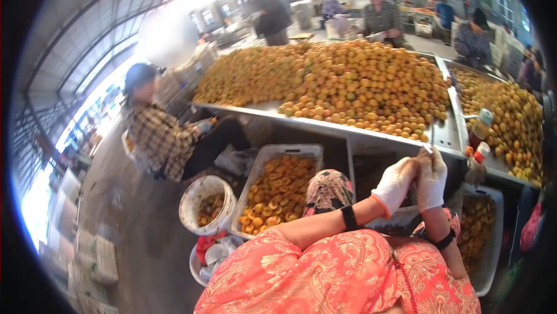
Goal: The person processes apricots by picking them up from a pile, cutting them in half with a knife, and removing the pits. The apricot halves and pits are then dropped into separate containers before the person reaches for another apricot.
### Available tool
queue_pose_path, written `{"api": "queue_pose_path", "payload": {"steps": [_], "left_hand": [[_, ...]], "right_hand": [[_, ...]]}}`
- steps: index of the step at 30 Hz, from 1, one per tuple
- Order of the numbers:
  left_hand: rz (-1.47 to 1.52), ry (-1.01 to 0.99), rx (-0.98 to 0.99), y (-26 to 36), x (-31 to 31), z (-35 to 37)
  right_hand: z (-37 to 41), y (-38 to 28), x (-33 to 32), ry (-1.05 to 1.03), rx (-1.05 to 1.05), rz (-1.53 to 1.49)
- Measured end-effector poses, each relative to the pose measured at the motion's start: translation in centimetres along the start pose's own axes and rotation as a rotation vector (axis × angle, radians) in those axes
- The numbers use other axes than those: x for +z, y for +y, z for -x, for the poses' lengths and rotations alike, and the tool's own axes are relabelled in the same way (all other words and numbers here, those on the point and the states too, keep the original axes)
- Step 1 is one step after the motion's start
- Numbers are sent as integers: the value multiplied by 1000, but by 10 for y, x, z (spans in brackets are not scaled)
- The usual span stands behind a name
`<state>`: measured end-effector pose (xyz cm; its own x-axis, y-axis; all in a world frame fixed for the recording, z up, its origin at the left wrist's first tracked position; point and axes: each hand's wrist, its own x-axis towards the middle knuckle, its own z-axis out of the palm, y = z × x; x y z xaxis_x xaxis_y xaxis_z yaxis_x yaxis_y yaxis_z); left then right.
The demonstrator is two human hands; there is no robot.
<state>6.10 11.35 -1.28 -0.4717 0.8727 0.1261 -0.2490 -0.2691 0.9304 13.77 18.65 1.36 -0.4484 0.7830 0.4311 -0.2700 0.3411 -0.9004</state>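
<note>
My left hand [397,184], in a white knit glove with stained brown fingertips, is closed and pressed against my right hand at the fingers. What it holds is hidden between the two hands. My right hand [431,181], gloved the same way, is also closed, and a thin blade-like tool [428,147] sticks up from its fingertips. Both hands are above my lap, just in front of the metal table's edge [380,135]. Beyond that edge lies a large heap of orange apricots [371,85].
At my left stand a crate of halved apricots [275,192] and a white bucket [207,205]. Another crate [478,227] is at my right. Red-capped bottles [481,151] stand on the table's divider. A person in a plaid shirt [165,140] sits at the left; others work behind.
</note>
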Motion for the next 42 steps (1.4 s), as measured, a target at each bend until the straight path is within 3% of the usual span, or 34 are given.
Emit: {"api": "queue_pose_path", "payload": {"steps": [1,3,4,8,11,14,17,19,23,24,28,31,33,35,37,42], "left_hand": [[47,6,62,2,10,-1],[70,-3,-85,20,17,5],[32,1,-39,23,24,5],[-111,-135,-159,13,7,-3],[-64,-31,-316,19,15,-6],[-77,-112,-231,19,16,-10],[-86,-55,-303,16,17,-21],[-211,-110,-245,24,20,-31],[-381,-300,-55,35,19,-61],[-423,-296,-89,43,24,-64],[-312,-248,-115,35,34,-65],[-39,-173,-280,21,43,-54],[136,8,-515,17,51,-52],[177,-47,-530,6,45,-50],[289,77,-540,8,59,-52],[235,104,-649,0,43,-54]], "right_hand": [[1,-6,-3,16,-30,54],[1,-11,-9,20,-66,110],[0,-9,-13,8,-61,102],[3,-7,-25,0,-33,107],[2,-3,-33,-47,32,217],[-2,18,-39,-18,-76,268],[-7,9,-46,-47,1,303],[-13,13,-48,-12,-30,127],[-31,16,-45,62,14,61],[-35,14,-46,72,36,91],[-35,13,-46,130,31,131],[-30,17,-49,155,62,200],[-26,17,-50,181,18,243],[-22,17,-52,154,13,331],[-22,20,-50,176,-68,435],[-21,23,-54,188,-91,419]]}}
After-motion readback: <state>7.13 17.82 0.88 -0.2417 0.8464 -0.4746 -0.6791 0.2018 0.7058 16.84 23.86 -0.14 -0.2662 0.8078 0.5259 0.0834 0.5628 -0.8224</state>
